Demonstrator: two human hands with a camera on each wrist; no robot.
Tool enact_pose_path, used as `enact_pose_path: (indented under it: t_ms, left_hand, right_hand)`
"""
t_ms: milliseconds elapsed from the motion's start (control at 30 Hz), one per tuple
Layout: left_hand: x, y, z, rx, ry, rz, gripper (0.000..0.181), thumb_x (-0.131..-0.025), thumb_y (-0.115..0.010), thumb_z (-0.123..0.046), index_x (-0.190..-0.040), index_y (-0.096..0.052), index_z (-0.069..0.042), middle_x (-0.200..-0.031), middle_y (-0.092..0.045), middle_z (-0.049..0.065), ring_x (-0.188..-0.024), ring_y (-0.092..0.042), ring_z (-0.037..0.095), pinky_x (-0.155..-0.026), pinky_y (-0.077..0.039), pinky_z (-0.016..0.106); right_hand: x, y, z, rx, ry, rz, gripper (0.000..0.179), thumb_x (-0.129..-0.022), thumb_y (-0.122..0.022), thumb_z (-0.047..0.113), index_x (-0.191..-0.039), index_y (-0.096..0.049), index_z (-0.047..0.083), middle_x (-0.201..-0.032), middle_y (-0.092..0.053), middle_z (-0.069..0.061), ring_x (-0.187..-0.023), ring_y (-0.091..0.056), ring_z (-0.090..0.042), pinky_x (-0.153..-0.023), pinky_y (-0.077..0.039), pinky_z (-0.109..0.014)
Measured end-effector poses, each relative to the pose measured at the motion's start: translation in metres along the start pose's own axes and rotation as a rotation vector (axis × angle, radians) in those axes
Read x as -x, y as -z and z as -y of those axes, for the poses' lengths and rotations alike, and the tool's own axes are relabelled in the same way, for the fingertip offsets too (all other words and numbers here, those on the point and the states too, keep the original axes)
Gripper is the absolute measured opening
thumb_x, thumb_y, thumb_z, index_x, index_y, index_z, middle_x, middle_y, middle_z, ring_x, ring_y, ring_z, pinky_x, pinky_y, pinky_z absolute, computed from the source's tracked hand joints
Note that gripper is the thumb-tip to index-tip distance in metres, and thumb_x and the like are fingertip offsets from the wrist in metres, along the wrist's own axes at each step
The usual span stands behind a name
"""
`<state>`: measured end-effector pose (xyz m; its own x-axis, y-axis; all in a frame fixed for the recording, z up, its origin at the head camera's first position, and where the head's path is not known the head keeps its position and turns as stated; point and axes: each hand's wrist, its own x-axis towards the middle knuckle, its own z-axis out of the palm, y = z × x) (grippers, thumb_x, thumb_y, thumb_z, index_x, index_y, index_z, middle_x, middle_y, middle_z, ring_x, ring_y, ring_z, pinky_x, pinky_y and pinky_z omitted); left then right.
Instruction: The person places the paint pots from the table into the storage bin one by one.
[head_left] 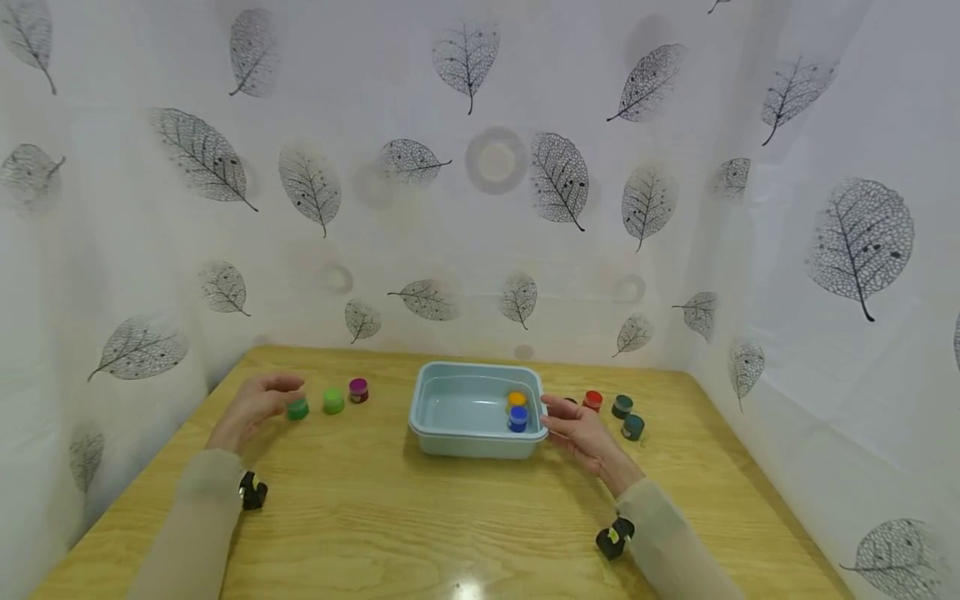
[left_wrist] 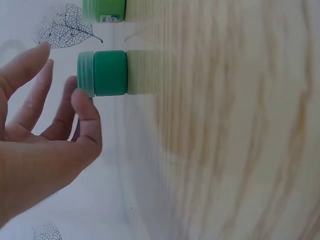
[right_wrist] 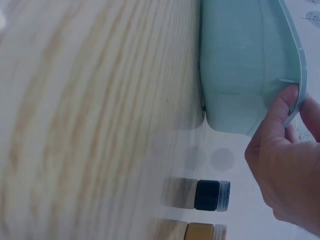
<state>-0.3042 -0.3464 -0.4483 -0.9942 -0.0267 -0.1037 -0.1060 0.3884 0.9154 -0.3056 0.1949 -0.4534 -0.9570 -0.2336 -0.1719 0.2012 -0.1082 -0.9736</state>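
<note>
The green jar stands upright on the surface, its clear lid beside my left hand's loosely bent fingers; I can't tell whether they pinch it. My right hand pinches the rim of the pale blue tub, probably steadying it around the yellow jar and blue jar. Near the green one, a light green jar bears a label too small to read.

In the head view, the right hand hides most of a dark jar; in the tub, a blue jar partly covers an orange jar.
</note>
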Motion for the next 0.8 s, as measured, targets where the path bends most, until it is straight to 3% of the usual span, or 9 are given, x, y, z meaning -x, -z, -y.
enact_pose_path:
  t_ms: [67, 167, 300, 400, 667, 800]
  left_hand:
    - [0.0007, 0.0006, 0.0012, -0.027, 0.015, 0.032, 0.056, -0.097, -0.063, -0.023, -0.142, -0.043, 0.004, -0.145, -0.045, 0.023, -0.092, -0.055, 0.002, -0.085, -0.051, 0.030]
    - [0.0015, 0.0019, 0.0025, -0.029, 0.065, 0.081, 0.062, -0.096, -0.062, -0.021, -0.147, -0.035, 0.003, -0.146, -0.040, 0.026, -0.081, -0.053, 0.007, -0.083, -0.051, 0.031]
    - [0.0022, 0.0037, 0.0039, -0.029, 0.094, 0.120, 0.066, -0.095, -0.063, -0.017, -0.149, -0.031, 0.004, -0.143, -0.041, 0.025, -0.074, -0.050, 0.012, -0.078, -0.050, 0.030]
    - [0.0027, 0.0045, 0.0047, -0.039, 0.089, 0.125, 0.066, -0.094, -0.064, -0.016, -0.147, -0.031, 0.006, -0.139, -0.045, 0.024, -0.083, -0.052, 0.012, -0.076, -0.049, 0.028]
    - [0.0030, 0.0034, 0.0033, -0.070, 0.122, 0.106, 0.061, -0.092, -0.066, -0.016, -0.143, -0.040, 0.005, -0.113, -0.061, 0.004, -0.081, -0.052, 0.014, -0.071, -0.046, 0.027]
    - [0.0021, 0.0027, 0.0031, -0.068, 0.119, 0.098, 0.057, -0.092, -0.066, -0.013, -0.140, -0.042, 0.006, -0.109, -0.062, 0.002, -0.079, -0.052, 0.014, -0.071, -0.045, 0.029]
  right_hand:
    - [0.0000, -0.0001, 0.0012, 0.003, -0.003, 0.000, 0.054, -0.095, -0.062, 0.003, -0.145, -0.043, -0.001, -0.135, -0.050, -0.021, -0.109, -0.062, -0.021, -0.089, -0.057, -0.029]
    - [0.0003, -0.0002, 0.0023, 0.009, -0.009, -0.005, 0.055, -0.094, -0.062, 0.003, -0.145, -0.043, 0.000, -0.134, -0.051, -0.021, -0.108, -0.062, -0.020, -0.089, -0.057, -0.029]
    - [0.0007, -0.0004, 0.0031, 0.010, -0.011, -0.004, 0.055, -0.094, -0.062, 0.002, -0.145, -0.043, -0.001, -0.132, -0.052, -0.020, -0.107, -0.063, -0.020, -0.088, -0.057, -0.029]
    - [0.0008, -0.0007, 0.0025, 0.008, -0.001, -0.002, 0.054, -0.094, -0.062, 0.002, -0.145, -0.043, -0.001, -0.131, -0.052, -0.019, -0.107, -0.063, -0.020, -0.088, -0.057, -0.029]
    - [0.0005, -0.0001, 0.0009, 0.016, 0.002, -0.009, 0.054, -0.094, -0.062, 0.003, -0.145, -0.044, 0.000, -0.129, -0.053, -0.016, -0.108, -0.063, -0.020, -0.088, -0.057, -0.030]
    - [0.0003, -0.0002, 0.0002, 0.020, 0.003, -0.010, 0.054, -0.094, -0.062, 0.003, -0.145, -0.044, 0.000, -0.127, -0.054, -0.014, -0.107, -0.063, -0.019, -0.089, -0.057, -0.030]
